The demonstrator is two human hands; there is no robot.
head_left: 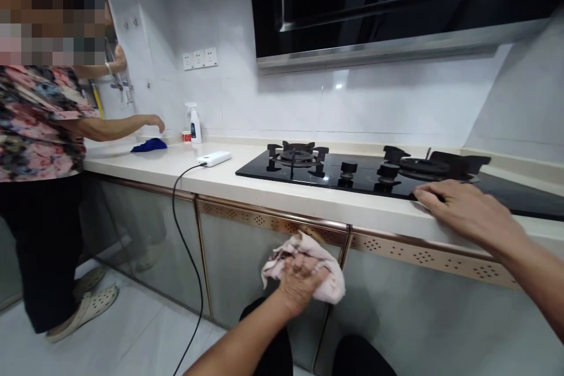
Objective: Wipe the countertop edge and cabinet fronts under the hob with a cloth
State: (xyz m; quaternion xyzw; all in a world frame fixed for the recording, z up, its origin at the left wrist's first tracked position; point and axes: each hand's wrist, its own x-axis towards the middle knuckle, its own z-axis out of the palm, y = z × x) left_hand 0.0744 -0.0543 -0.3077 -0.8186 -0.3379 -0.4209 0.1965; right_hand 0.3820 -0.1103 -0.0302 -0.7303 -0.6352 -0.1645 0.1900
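Observation:
My left hand (pixel 302 286) presses a pale pink cloth (pixel 331 282) against the grey cabinet door (pixel 238 264), just below its perforated copper-coloured rail. The cloth is bunched up around and under the fingers. At the right, my right hand (pixel 467 211) rests on the front edge of the black gas hob (pixel 365 191) and the white countertop (pixel 308 200), with nothing in it. Its fingers lie over the hob's edge, near the right burner (pixel 425 167).
A person in a flowered top (pixel 39 123) stands at the left, one hand above a blue cloth (pixel 150 145). A spray bottle (pixel 194 123), a small red tub (pixel 186 136) and a white power bank (pixel 214 158) with a hanging black cable (pixel 189 252) are there. Overhead hangs a black range hood (pixel 374 6).

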